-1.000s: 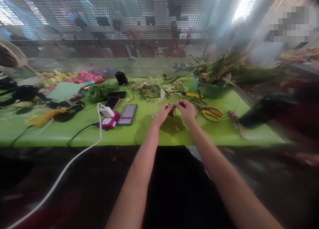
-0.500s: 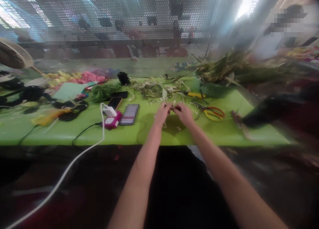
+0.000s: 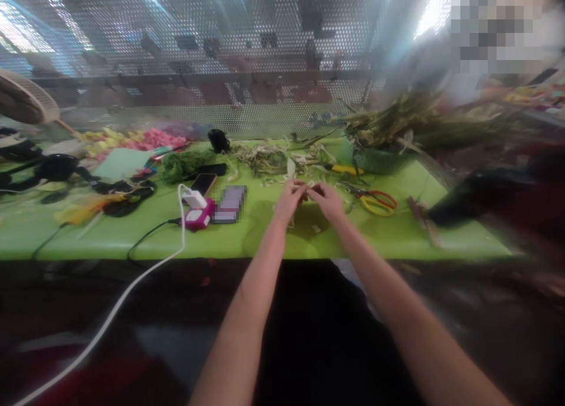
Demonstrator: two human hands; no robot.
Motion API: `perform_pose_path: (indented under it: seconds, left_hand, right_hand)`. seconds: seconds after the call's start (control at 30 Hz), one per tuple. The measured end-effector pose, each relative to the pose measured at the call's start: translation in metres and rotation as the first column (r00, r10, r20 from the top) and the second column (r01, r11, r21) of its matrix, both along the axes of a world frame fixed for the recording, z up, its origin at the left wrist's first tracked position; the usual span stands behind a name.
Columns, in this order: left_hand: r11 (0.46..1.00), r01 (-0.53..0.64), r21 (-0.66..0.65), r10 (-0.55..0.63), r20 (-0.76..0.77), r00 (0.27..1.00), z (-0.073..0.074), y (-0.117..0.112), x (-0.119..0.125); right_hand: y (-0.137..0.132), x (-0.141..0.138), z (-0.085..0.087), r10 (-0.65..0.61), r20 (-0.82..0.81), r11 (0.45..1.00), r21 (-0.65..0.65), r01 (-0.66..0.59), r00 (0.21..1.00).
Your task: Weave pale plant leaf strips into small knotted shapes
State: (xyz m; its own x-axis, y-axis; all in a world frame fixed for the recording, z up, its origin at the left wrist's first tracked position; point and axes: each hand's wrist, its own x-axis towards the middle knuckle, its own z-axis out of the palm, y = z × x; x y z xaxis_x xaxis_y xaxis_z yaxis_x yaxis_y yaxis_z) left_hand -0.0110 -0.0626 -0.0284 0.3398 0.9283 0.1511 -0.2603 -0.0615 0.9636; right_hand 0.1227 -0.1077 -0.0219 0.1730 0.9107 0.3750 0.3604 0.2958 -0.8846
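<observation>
In the middle of the green table (image 3: 265, 241), my left hand (image 3: 293, 197) and my right hand (image 3: 326, 201) meet fingertip to fingertip. Both are closed in a pinch on a pale strip of dried plant fibre (image 3: 311, 186), mostly hidden by the fingers. A pale leaf piece (image 3: 291, 167) stands up just behind my left hand. Beyond it lies a tangled heap of pale dried strips (image 3: 267, 157). To the right of my right hand rest scissors (image 3: 377, 202) with orange and yellow handles. A yellow-handled tool (image 3: 347, 169) lies farther back.
Left of my hands are two phones (image 3: 230, 203) (image 3: 204, 183) and a magenta power adapter (image 3: 197, 218) with a white plug and cable. Green fibre (image 3: 185, 163) and pink and yellow pieces (image 3: 150, 139) lie behind. A green basin (image 3: 377, 160) of dried stalks stands at right.
My fingers have shifted slightly around the pale strip, the right fingertips rising a little. Both hands stay in the same place, and the things on the table have not visibly moved.
</observation>
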Motion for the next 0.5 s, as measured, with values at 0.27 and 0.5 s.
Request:
perform_pose_path:
  seconds: [0.27,0.5]
  left_hand:
    - [0.998,0.041,0.043,-0.039,-0.052,0.998,0.0025,-0.0023,0.0025]
    - [0.997,0.055,0.045,-0.052,-0.07,0.996,0.0007,0.0012,0.0017]
  right_hand:
    - [0.0089,0.0006,-0.0067,0.022,-0.265,0.995,-0.088,-0.047,0.964]
    - [0.0061,0.0005,-0.0019,-0.022,-0.314,0.994,-0.106,-0.011,0.949]
